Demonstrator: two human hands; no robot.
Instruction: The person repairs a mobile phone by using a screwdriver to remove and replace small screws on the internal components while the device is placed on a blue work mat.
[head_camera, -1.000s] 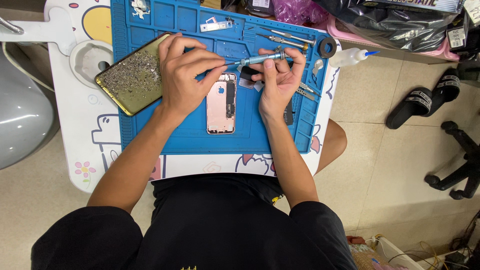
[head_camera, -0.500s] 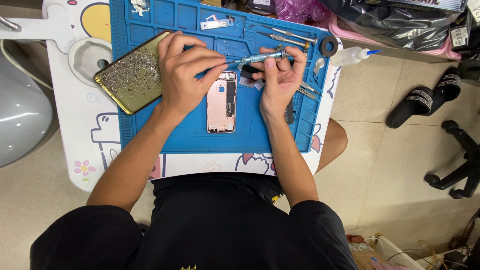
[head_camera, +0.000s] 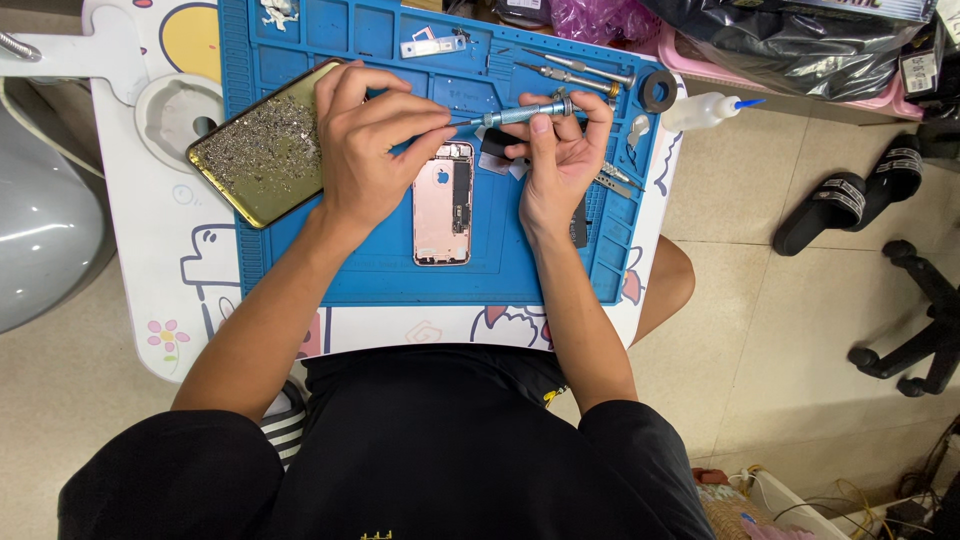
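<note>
Two bare hands meet above an opened phone (head_camera: 443, 203) near the middle of the frame. The right hand (head_camera: 560, 160) is closed around a slim blue-grey screwdriver (head_camera: 525, 113), which lies almost level, its handle under the curled fingers and its thin tip pointing toward the left of the picture. The left hand (head_camera: 372, 145) is loosely curled, its fingertips pinched at that tip (whether anything small sits between them cannot be told). The phone, pink-backed with its insides showing, lies flat on a blue work mat (head_camera: 330, 270), just below both hands and partly covered by them.

At the left of the mat, half under the left hand, rests a gold-edged panel (head_camera: 255, 160) with a badly shattered face. Along the upper edge of the mat lie two more screwdrivers (head_camera: 575, 70), with a black roll of tape (head_camera: 659, 91) just beside them. A small clear bottle with a blue nozzle (head_camera: 705, 110) lies at the upper right, off the mat. The mat sits on a white table (head_camera: 130, 250) printed with cartoon figures, and a pair of black slippers (head_camera: 850, 195) stands on the tiled floor at the right.
</note>
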